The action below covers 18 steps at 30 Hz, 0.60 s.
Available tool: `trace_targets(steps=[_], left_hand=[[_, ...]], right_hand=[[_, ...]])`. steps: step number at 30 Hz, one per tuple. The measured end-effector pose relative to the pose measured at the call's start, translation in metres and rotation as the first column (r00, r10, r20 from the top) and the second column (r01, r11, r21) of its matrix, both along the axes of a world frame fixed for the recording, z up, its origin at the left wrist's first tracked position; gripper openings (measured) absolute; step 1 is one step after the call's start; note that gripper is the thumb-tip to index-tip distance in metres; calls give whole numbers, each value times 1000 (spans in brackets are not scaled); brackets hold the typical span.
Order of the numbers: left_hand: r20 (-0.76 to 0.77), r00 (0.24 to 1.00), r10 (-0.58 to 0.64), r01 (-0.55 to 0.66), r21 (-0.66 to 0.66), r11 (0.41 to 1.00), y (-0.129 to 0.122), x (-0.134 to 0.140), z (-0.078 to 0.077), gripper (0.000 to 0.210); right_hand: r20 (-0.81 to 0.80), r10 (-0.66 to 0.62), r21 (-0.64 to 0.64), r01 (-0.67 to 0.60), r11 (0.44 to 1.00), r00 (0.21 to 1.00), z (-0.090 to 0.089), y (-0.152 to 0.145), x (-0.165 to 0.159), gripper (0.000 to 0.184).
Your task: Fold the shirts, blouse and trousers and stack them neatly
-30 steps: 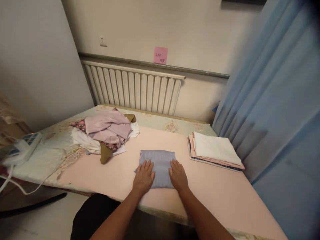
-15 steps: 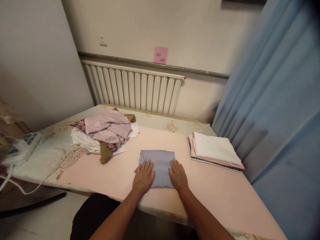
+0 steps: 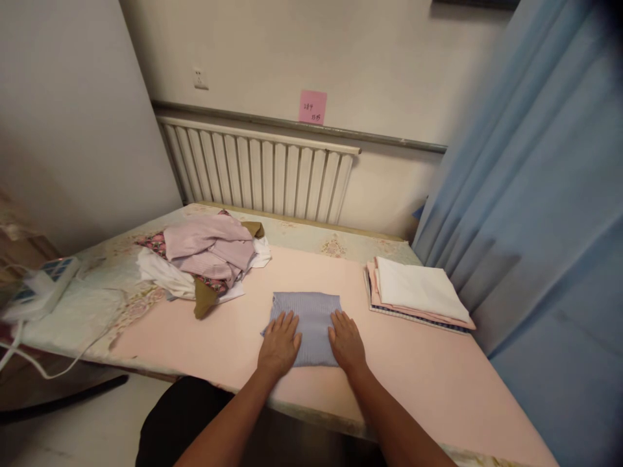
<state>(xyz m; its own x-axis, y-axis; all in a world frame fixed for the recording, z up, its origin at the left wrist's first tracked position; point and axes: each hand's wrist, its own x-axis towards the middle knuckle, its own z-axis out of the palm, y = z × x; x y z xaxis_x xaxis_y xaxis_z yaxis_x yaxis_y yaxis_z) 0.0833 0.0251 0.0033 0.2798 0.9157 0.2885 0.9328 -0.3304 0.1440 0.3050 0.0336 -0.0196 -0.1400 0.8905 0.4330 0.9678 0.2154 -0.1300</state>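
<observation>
The left hand is lying palm down along the left side of a blue-grey ribbed cloth, its fingers reaching forward and slightly fanned apart. The right hand is resting palm down along the cloth's right side, its fingers stretching forward and staying close to one another, with the thumb pointing inward. The cloth is lying folded flat under both sets of fingers, spanning the space between them, and its far edge is showing just ahead of the fingertips. A small corner is poking out to the left of the left fingers.

Under the cloth and around the fingers, a pale pink sheet is spreading out; beyond its far edge, well ahead of the fingers, a floral cover is showing.

To the right of the right fingers and slightly ahead, a stack of folded fabrics is sitting, a white piece lying over pink and checked layers. Ahead and to the left of the left fingers, a loose heap of clothes is lying, a mauve garment topping it. Farthest ahead of the fingertips, a white radiator is standing against the wall.
</observation>
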Motion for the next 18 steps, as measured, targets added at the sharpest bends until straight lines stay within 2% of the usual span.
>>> trace_targets(steps=[18], left_hand=[[4, 1000, -4, 4, 5, 1000, 0, 0, -1, 50]], right_hand=[[-2, 9, 5, -9, 1000, 1000, 2, -1, 0, 43]])
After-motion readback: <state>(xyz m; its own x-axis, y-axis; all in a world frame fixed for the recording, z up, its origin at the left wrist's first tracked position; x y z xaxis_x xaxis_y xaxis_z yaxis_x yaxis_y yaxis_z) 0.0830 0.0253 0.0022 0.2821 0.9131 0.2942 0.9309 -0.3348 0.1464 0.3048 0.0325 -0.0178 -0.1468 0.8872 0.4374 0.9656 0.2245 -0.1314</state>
